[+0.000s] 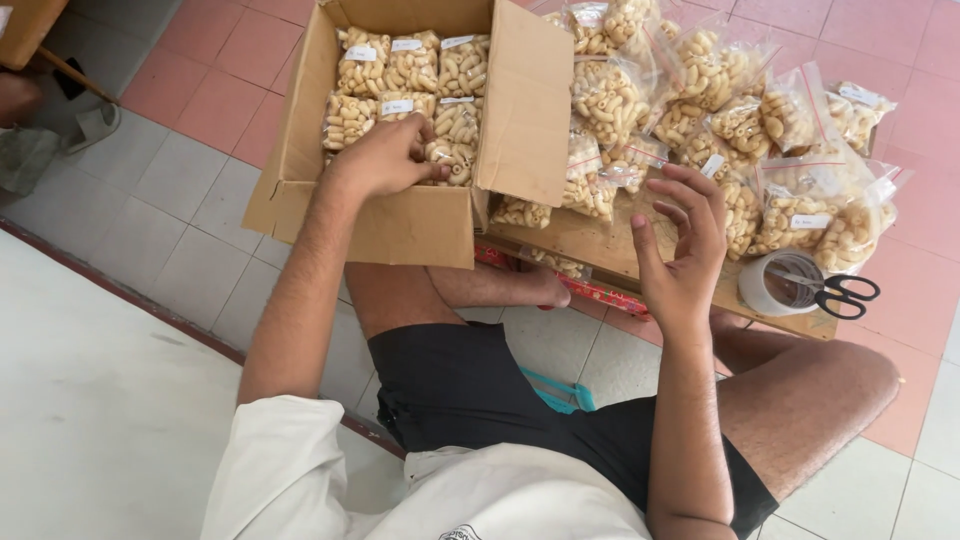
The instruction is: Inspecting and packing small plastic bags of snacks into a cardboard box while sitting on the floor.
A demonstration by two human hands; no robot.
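Cardboard box (400, 225) is packed in rows; a snack bag (452, 160) is pressed down by the left hand (385, 160), fingers curled. The right hand (680, 250) is held open, empty, beside the loose bags (790, 150).

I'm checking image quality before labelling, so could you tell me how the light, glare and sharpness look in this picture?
Head view: soft, even daylight with faint shadows; mild glare on the clear snack bags; left hand in the cardboard box is sharp, right hand slightly blurred; wide-angle bending at the edges.

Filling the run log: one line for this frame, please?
left hand: pressing a snack bag into cardboard box | right hand: open, empty, above low table | scissors on tape roll
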